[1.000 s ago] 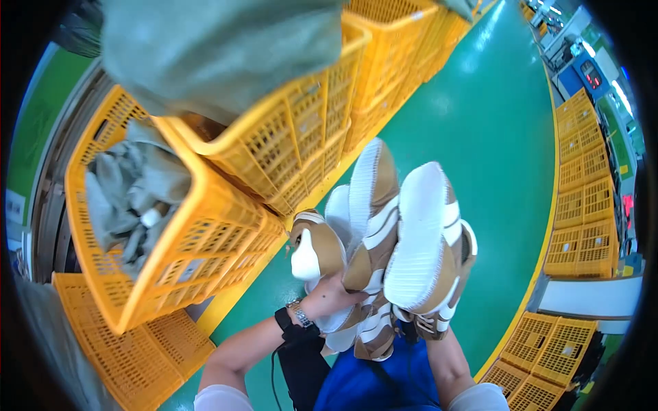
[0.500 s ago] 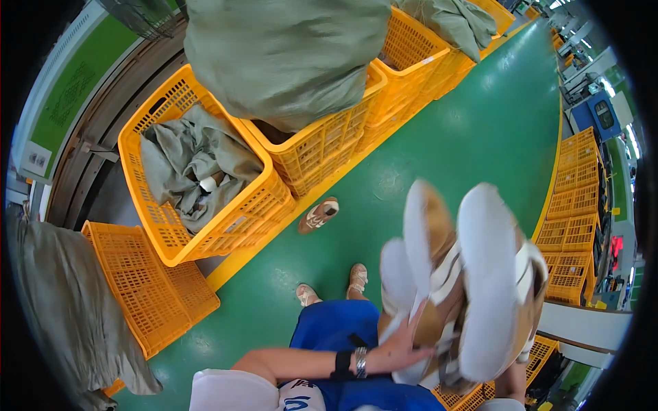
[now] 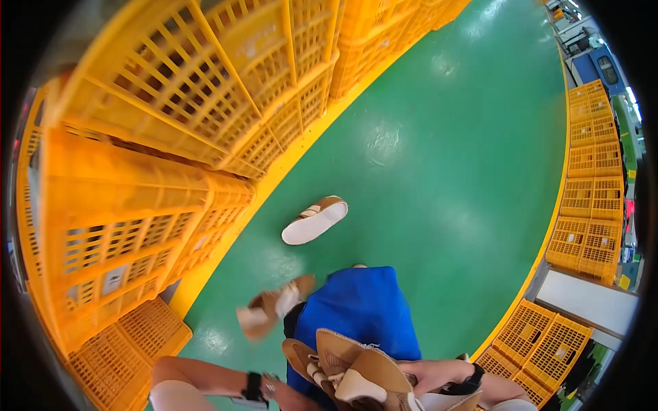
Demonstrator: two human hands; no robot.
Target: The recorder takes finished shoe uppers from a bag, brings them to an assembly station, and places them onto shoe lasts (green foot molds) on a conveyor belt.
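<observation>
Right hand (image 3: 439, 374) curled against the heel end of a bunch of brown-and-white sneakers (image 3: 370, 373), gripping them; some fingers hidden by the shoes. Left hand (image 3: 296, 399) blurred at the lower edge, just beside the bunch, partly behind it; cannot tell whether it is closed on anything. Metal-banded watch (image 3: 271, 388) on that wrist, black strap (image 3: 253, 387) next to it.

The bunch sits low in front of my blue apron (image 3: 363, 294), uppers and a pale sole overlapping; number of shoes unclear.

Two more sneakers out of my grip. One, a smeared sneaker (image 3: 274, 306), beside the apron on my left; too blurred to say whether it touches the floor. The other, a tipped sneaker (image 3: 315, 220), lies farther ahead on the green floor (image 3: 452, 171), on its side, pale sole toward me.

Progress, my judgement: gathering partly done. Bunch in hand, those two left outside it.

Farther out, left: stacked yellow plastic crates (image 3: 130, 205) along a yellow floor line (image 3: 274, 171), lower crates (image 3: 130, 349) nearer me. Right, across the aisle: a row of yellow crates (image 3: 593, 178), white panel (image 3: 586, 301) below it.
</observation>
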